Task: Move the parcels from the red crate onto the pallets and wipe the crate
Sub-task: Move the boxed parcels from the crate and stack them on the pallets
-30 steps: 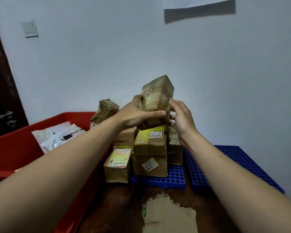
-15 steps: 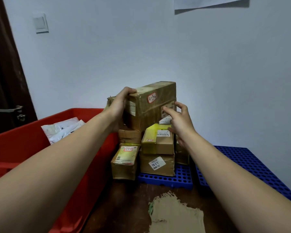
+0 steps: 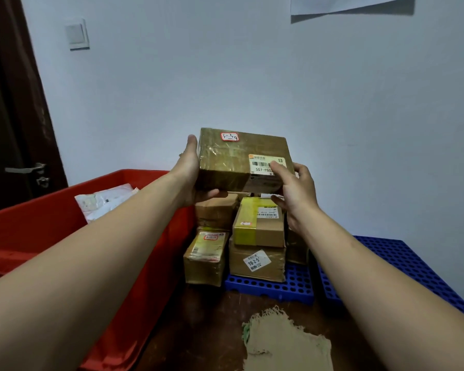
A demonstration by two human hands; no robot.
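Note:
A taped brown parcel (image 3: 233, 159) with a white barcode label sits at the top of the parcel stack (image 3: 255, 231), which stands on the left blue pallet (image 3: 273, 285). My left hand (image 3: 190, 172) grips its left end, thumb underneath. At its right front corner my right hand (image 3: 295, 188) holds it, with the thumb on the label. The red crate (image 3: 38, 231) stands to the left and holds white soft parcels (image 3: 105, 202).
A second blue pallet (image 3: 402, 266) lies bare at the right against the wall. A frayed tan cloth (image 3: 284, 344) lies on the brown floor in front. A dark door (image 3: 14, 129) with a handle is at far left.
The parcel has been turned from standing on end to lying flat, label side toward me, and lowered onto the stack. Both hands stayed on it.

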